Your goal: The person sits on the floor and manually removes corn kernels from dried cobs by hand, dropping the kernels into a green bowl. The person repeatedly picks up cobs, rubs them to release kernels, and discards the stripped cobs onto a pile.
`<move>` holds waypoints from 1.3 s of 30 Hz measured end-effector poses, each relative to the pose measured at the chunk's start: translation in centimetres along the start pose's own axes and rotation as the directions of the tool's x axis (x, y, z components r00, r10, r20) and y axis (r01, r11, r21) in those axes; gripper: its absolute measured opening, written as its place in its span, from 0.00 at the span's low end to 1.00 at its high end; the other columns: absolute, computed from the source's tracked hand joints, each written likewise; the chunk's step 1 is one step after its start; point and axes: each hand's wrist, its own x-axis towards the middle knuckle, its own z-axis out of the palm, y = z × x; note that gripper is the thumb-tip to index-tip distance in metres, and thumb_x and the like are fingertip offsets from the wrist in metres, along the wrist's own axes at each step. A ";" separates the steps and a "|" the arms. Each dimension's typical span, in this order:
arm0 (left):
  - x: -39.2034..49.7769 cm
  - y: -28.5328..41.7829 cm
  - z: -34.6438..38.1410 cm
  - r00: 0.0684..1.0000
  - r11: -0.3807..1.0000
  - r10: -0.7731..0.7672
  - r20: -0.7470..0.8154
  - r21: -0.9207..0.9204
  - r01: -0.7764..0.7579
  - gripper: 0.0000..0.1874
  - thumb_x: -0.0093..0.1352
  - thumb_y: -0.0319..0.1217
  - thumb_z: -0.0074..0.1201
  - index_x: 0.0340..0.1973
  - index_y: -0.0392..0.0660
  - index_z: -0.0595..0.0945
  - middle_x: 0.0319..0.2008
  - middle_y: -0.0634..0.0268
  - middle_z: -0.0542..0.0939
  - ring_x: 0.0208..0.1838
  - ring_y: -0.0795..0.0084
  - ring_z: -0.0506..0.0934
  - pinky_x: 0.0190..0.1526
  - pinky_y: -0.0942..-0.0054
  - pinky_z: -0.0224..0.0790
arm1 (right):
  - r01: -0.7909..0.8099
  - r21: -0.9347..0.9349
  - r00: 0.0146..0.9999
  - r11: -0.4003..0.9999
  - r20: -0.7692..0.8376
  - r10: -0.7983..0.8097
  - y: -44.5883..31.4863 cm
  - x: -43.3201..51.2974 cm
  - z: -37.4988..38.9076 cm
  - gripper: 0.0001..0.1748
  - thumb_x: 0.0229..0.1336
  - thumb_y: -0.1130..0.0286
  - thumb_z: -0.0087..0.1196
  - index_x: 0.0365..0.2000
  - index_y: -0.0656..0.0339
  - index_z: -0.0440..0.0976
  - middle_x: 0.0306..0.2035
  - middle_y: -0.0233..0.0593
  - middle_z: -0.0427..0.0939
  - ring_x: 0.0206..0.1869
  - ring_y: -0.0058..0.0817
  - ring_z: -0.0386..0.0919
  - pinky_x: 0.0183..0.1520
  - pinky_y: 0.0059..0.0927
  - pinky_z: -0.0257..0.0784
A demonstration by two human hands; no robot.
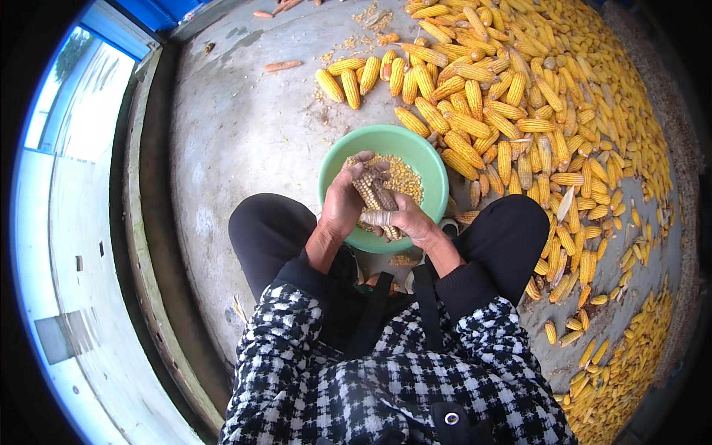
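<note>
A dull, pale-kernelled corn ear point(370, 190) is held at a slant over a light green plastic basin point(328, 167). My left hand point(342, 196) grips its upper end, with the thumb along the top. Around its lower part closes my right hand point(410, 218), whose thumb is wrapped in pale tape point(380, 217). Against the ear lies a darker, brownish piece that looks like a stripped cob point(384, 192); the fingers partly hide where the two meet. Loose yellow corn kernels point(403, 179) cover part of the basin's bottom, below my hands.
A large heap of yellow corn ears point(534, 105) spreads from beyond the basin down the right side. Several ears lie near its far rim. A bare reddish cob point(282, 66) and scattered kernels point(347, 43) rest on the concrete floor point(222, 128). My knees flank the basin.
</note>
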 end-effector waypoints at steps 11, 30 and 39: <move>0.0 -1.8 0.4 0.984 0.952 0.062 -0.166 0.306 -0.008 0.19 0.68 0.26 0.55 0.54 0.40 0.71 0.41 0.66 0.75 0.42 0.74 0.75 0.49 0.72 0.70 | -0.004 -0.060 0.992 0.998 -0.127 -0.004 2.0 0.6 0.7 0.14 0.41 0.73 0.58 0.33 0.67 0.73 0.24 0.35 0.75 0.22 0.24 0.74 0.24 0.26 0.68; 0.4 -2.5 -0.2 0.955 0.924 0.112 -0.275 0.383 0.002 0.24 0.69 0.29 0.55 0.57 0.34 0.67 0.46 0.57 0.77 0.47 0.68 0.76 0.50 0.69 0.71 | 0.006 -0.571 0.901 0.821 -0.354 -0.253 4.0 1.8 1.7 0.23 0.44 0.70 0.60 0.44 0.67 0.73 0.33 0.43 0.79 0.36 0.28 0.78 0.40 0.32 0.73; 0.1 -2.4 -0.1 0.972 0.940 0.069 -0.227 0.340 0.013 0.16 0.70 0.30 0.49 0.52 0.41 0.70 0.41 0.63 0.75 0.42 0.72 0.75 0.47 0.70 0.70 | -0.118 0.073 0.985 0.990 -0.115 0.126 3.3 1.4 0.2 0.13 0.42 0.72 0.59 0.31 0.69 0.75 0.21 0.38 0.75 0.20 0.25 0.74 0.23 0.29 0.69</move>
